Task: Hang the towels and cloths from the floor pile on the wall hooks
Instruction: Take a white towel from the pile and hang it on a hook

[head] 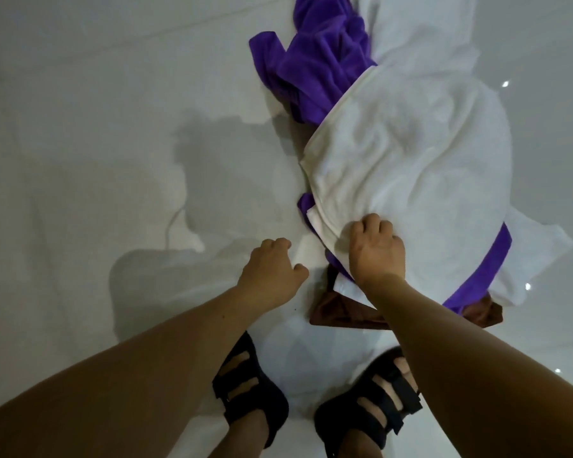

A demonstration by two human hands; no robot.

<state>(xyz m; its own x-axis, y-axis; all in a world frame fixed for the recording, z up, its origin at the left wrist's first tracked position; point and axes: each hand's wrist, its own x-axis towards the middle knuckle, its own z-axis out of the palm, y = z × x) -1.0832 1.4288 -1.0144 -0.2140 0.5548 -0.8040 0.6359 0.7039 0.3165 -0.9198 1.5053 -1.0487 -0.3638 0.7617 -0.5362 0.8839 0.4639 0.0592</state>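
Note:
A pile of cloths lies on the glossy white floor, right of centre. On top is a large white towel (407, 153). A purple towel (321, 64) sticks out at the pile's far end and shows again as a band at the near right. A brown cloth (341, 309) peeks out at the near edge. My right hand (376, 249) grips the near edge of the white towel, fingers curled into the fabric. My left hand (270, 272) hovers just left of the pile with loosely curled fingers and holds nothing. No wall hooks are in view.
My two feet in black strapped sandals (248, 388) stand just below the pile. The shiny white floor (96, 110) spreads to the left and carries my dim reflection.

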